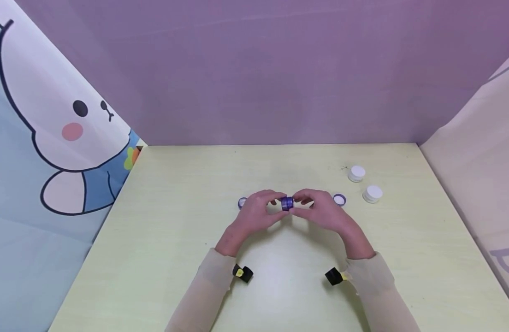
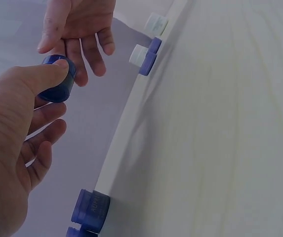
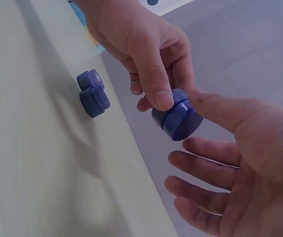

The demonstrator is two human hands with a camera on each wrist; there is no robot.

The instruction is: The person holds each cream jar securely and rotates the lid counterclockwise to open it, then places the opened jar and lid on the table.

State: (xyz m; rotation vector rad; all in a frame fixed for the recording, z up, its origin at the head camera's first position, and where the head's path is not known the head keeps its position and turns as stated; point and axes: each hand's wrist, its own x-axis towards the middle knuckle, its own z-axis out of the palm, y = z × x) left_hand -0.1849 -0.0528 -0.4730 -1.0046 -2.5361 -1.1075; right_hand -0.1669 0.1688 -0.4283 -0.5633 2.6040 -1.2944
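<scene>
A small dark blue jar with its blue lid on (image 1: 287,203) is held up between the two hands. My left hand (image 1: 256,212) pinches the jar's body; its thumb (image 2: 47,76) lies across the side, and the other fingers are spread. The right hand (image 1: 321,210) is at the jar's lid end. In the right wrist view, the right thumb (image 3: 220,108) reaches to the lid's edge while the fingers (image 3: 205,170) lie loosely apart below. Behind the left hand are two blue jars (image 3: 94,101), mostly hidden in the head view.
Just beyond the right hand lies a blue lid (image 1: 339,199) with a white inside. Two small white jars (image 1: 372,194) stand farther right on the pale wooden table (image 1: 155,240). A purple cloth (image 1: 254,74) hangs along the back edge. Both wrists carry black cameras (image 1: 333,276).
</scene>
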